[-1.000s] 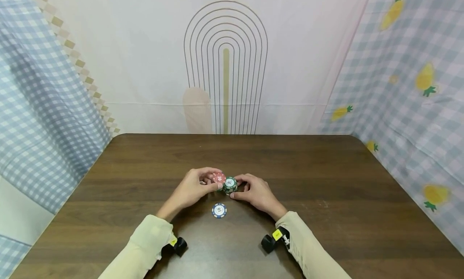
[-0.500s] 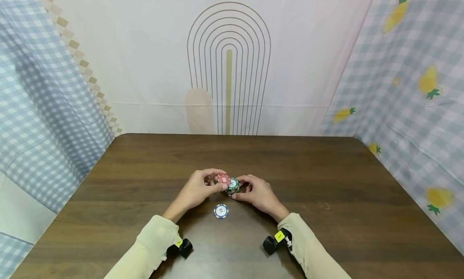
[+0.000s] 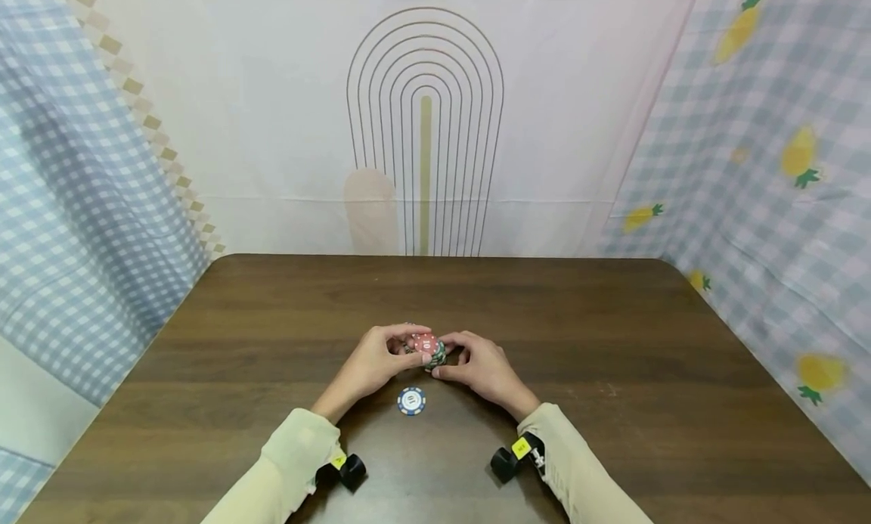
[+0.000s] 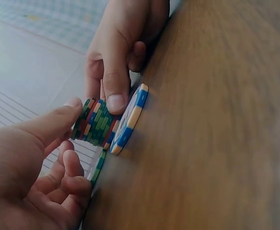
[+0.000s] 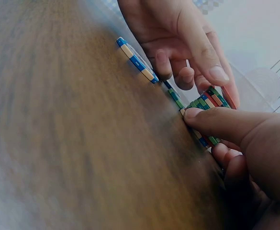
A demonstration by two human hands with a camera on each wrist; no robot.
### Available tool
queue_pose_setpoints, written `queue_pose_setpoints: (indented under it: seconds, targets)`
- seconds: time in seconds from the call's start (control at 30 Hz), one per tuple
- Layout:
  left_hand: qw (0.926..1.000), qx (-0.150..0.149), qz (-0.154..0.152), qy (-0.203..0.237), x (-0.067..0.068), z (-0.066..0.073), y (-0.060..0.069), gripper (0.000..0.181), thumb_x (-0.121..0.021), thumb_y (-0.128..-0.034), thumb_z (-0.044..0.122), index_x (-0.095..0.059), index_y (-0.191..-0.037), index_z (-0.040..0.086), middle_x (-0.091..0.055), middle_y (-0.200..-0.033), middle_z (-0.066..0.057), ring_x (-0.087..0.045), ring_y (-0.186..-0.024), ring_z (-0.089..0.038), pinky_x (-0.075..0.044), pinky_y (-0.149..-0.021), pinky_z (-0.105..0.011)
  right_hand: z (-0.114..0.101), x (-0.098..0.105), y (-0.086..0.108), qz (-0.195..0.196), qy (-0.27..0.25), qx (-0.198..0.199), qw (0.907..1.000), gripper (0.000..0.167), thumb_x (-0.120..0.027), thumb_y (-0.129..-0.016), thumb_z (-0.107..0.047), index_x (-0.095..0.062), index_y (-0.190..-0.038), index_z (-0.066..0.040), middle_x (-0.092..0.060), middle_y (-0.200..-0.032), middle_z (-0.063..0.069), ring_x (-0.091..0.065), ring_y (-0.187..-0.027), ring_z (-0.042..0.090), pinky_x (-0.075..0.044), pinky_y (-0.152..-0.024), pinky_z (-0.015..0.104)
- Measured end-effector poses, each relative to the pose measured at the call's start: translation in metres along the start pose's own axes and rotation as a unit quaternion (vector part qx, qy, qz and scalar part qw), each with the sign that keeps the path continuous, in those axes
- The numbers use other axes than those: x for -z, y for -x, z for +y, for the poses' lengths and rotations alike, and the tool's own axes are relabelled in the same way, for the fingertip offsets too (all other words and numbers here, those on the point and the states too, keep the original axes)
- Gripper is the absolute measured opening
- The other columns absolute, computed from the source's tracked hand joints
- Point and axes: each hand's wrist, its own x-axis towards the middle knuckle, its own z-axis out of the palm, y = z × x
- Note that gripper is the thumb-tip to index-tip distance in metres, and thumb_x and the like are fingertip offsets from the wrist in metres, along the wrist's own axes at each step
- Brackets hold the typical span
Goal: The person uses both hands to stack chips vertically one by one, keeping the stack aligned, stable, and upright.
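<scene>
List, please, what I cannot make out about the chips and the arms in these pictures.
- Head view: the red chip covers most of the top of the stack; the bottom edge cuts off both sleeves.
- Left wrist view: the blue chip partly hides the stack's bottom.
- Right wrist view: the right hand hides the stack's middle.

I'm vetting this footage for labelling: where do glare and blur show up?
Head view: a soft, pale sheen on the near middle of the table; left wrist: wood grain blurry, while the edges of the chip stack and the blue-and-cream chip read more clearly; right wrist: grain blurred, with a pale sheen toward the lower left.
</scene>
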Motion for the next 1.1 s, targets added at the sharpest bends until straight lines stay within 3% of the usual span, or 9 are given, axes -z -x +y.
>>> queue_pose_setpoints:
  seconds: [0.37,0.6,0.83,1.1]
  targets:
    - [0.9999,-0.002,-0.003,-0.011,-0.0022,-0.0030,0.0000,0.039,-0.085,-0.0921,0.023,-0.077,-0.130,0.015,-0.062,-0.084,0.001,-0.050,-0.068,-0.012,-0.041,-0.060,-0.023,-0.0029,0.0002,0.0004,0.000,-0.002,0.006,1.0000,0.043,-0.091,-0.083,-0.029,-0.076,-0.122,-0.019,-0.068,-0.103,-0.006,-0.057,-0.069,0.008,-0.046,-0.060,0.026]
    - [0.9998,-0.002,-0.011,-0.017,-0.0024,-0.0039,-0.0018,0.048,-0.086,-0.0912,0.023,-0.072,-0.136,0.013,-0.063,-0.088,0.001,-0.053,-0.070,-0.012,-0.044,-0.063,-0.023,-0.0022,0.0018,-0.0005,-0.001,0.001,0.003,1.0000,0.042,-0.091,-0.083,-0.029,-0.076,-0.121,-0.018,-0.068,-0.104,-0.006,-0.057,-0.070,0.008,-0.046,-0.060,0.026]
    - [1.0000,-0.003,-0.001,-0.002,-0.0006,-0.0058,-0.0015,0.038,-0.087,-0.0903,0.021,-0.077,-0.127,0.014,-0.063,-0.087,0.000,-0.052,-0.069,-0.014,-0.044,-0.062,-0.023,-0.0028,0.0023,-0.0018,-0.001,-0.001,0.006,1.0000,0.044,-0.091,-0.083,-0.030,-0.076,-0.123,-0.020,-0.068,-0.104,-0.006,-0.057,-0.071,0.009,-0.047,-0.061,0.027]
    - [0.9998,-0.005,-0.016,0.007,-0.0012,-0.0073,-0.0004,0.042,-0.086,-0.0908,0.022,-0.075,-0.130,0.013,-0.063,-0.087,-0.001,-0.052,-0.069,-0.012,-0.044,-0.063,-0.023,-0.0018,0.0016,0.0009,-0.002,-0.004,-0.004,1.0000,0.043,-0.091,-0.083,-0.029,-0.076,-0.121,-0.019,-0.067,-0.103,-0.006,-0.057,-0.071,0.009,-0.046,-0.061,0.026]
